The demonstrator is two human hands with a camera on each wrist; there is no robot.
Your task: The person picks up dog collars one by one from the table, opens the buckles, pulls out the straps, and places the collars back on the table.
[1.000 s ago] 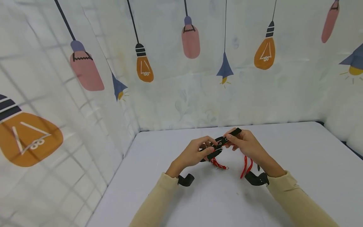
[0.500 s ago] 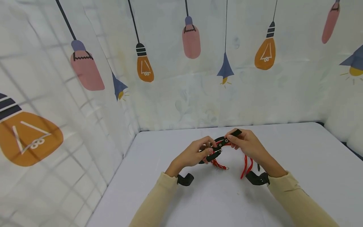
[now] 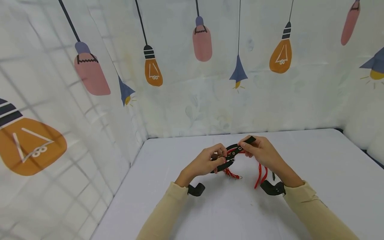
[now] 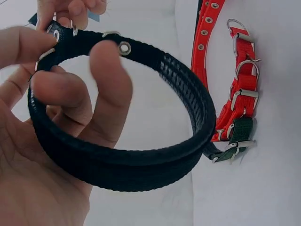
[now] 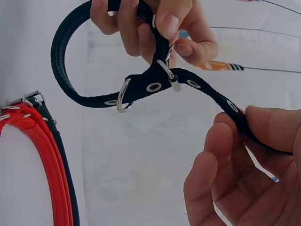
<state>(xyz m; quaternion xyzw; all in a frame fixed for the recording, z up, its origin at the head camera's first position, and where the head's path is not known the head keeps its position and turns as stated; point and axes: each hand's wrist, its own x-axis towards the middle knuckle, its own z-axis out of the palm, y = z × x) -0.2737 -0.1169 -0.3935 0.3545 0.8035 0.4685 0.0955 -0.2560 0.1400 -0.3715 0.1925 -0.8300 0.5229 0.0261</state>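
A dark dog collar [image 4: 129, 170] is held in the air between both hands, bent round into a loop. My left hand [image 3: 206, 160] grips it beside the metal buckle [image 5: 165, 69], with some fingers inside the loop in the left wrist view. Between thumb and fingers, my right hand [image 3: 261, 152] pinches the strap's free end [image 5: 240, 120], which runs out from the buckle. Metal eyelets [image 5: 154, 87] line the strap, and a D-ring [image 5: 120, 101] hangs near the buckle.
Beyond the held collar, red collars [image 4: 245, 101] with metal buckles lie on the white table [image 3: 228, 213]. A dark green collar [image 4: 242, 128] lies against them. A patterned curtain [image 3: 180, 110] rises behind the table, and another side of it stands at the left.
My left fingers have shifted slightly on the collar near its buckle, and its lower loop has moved a little left. The right hand stays almost in place, still pinching the strap end.
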